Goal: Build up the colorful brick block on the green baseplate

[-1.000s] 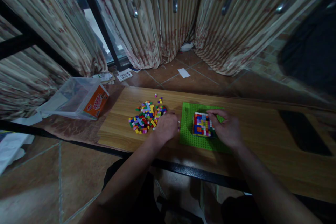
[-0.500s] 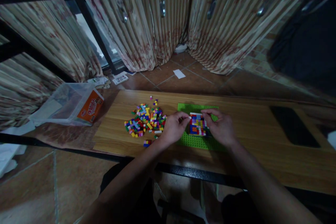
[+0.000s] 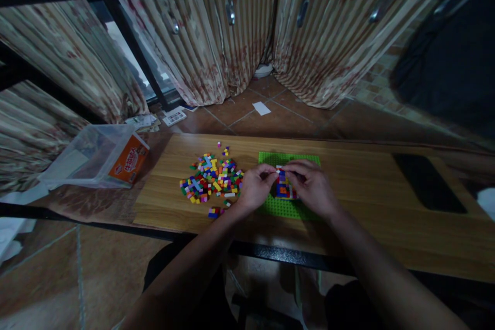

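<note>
On a green studded baseplate [image 3: 288, 210] sits a flat block of multicoloured toy bricks [image 3: 283, 191], partly covered by my fingers. My left hand [image 3: 256, 185] is closed in a pinch at the block's far left corner, with a small whitish toy brick [image 3: 278, 170] at its fingertips. Over the block's right side, my right hand [image 3: 312, 185] has its thumb and forefinger pinched together, almost meeting the left fingertips. Whatever the right fingers hold is hidden. A pile of loose toy bricks [image 3: 216, 178] spreads left of the baseplate.
The wooden table [image 3: 359, 206] carries a dark flat panel [image 3: 429, 183] at its right. A clear plastic bin [image 3: 87, 165] with an orange label stands beyond the left end. A small joined brick piece [image 3: 213, 212] lies near the front edge. Striped curtains [image 3: 243, 41] hang behind.
My right hand has moved left across the block, its fingertips now beside the left ones and covering more bricks. My left hand stays at the same corner. The view has shifted slightly.
</note>
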`<state>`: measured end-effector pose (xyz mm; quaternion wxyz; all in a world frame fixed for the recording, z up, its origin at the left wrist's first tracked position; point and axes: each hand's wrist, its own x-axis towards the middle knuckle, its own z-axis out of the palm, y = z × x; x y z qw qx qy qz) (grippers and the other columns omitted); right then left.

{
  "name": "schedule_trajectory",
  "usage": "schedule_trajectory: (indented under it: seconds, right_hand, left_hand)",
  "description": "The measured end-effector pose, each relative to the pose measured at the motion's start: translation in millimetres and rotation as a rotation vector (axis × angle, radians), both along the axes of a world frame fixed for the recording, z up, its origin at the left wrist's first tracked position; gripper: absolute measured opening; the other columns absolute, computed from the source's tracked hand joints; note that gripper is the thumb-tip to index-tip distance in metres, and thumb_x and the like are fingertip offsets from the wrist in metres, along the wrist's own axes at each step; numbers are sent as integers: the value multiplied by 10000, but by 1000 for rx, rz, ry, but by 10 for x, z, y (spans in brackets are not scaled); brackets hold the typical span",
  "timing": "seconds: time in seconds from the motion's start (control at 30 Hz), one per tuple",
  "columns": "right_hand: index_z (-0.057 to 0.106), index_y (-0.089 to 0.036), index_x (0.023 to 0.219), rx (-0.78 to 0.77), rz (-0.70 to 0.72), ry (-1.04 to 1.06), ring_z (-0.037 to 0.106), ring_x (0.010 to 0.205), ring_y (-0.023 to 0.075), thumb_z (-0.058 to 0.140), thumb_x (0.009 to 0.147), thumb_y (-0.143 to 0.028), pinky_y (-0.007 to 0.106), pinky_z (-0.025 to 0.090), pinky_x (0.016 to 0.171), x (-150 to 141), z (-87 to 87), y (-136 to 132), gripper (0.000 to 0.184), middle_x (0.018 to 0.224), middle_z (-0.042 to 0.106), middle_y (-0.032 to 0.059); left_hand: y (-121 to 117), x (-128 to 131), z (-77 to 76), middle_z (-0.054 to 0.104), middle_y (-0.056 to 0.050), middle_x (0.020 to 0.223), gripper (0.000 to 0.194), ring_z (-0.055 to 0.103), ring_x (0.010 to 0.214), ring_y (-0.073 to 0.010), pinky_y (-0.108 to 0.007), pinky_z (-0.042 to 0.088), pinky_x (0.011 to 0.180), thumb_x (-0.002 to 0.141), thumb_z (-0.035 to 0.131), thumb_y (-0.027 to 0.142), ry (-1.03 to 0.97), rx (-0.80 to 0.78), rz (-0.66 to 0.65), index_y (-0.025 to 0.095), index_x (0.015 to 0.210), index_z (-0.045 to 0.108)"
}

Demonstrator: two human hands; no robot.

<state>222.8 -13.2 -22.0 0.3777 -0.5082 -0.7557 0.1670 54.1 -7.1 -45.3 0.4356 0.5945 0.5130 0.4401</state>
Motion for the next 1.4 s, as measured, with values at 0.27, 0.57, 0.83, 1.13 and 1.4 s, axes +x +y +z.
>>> schedule_trajectory:
  seconds: [0.27, 0.57, 0.83, 1.13, 1.4]
  right_hand:
    - [750, -267, 963, 35, -3, -40, 630, 972, 236, 543, 898, -267, 441, 486, 900, -43, -47, -5, 218, 1008, 693, 62]
    - [752, -265, 1007, 141, 3, -129, 619, 993, 248, 530, 923, -247, 469, 487, 893, -31, -112, -27, 238, 1059, 689, 73]
    - [755, -250, 1025, 182, 24, -198, 592, 985, 254, 504, 921, -201, 445, 515, 861, -32, -115, -30, 276, 1039, 683, 83]
    - [750, -257, 1044, 127, 16, -150, 607, 1030, 265, 480, 913, -204, 485, 511, 897, -7, -147, -66, 304, 1105, 688, 90]
    - [708, -265, 1113, 135, -64, 11, 604, 1138, 255, 537, 921, -312, 480, 484, 986, 79, -6, -112, 261, 1233, 644, 80]
  left_hand:
    - [-12, 20, 13, 685, -7, 728, 102, 613, 673, -118, -213, 480, 653, 826, 627, 210, -2, 10, 16, 148, 765, 680]
    - [-7, 46, 18, 657, -1, 684, 91, 587, 629, -109, -209, 459, 628, 796, 630, 186, -47, 3, 36, 143, 728, 674]
    - [10, 57, 6, 661, -2, 689, 69, 588, 635, -109, -206, 460, 621, 779, 638, 175, -53, -33, 55, 140, 740, 683]
    - [12, -140, 156, 727, -27, 792, 144, 653, 723, -136, -229, 506, 694, 809, 577, 148, 110, -16, -22, 147, 831, 720]
    - [170, -1089, 472, 722, -13, 757, 107, 633, 682, -120, -209, 479, 649, 740, 656, 179, 354, -142, -422, 134, 817, 714]
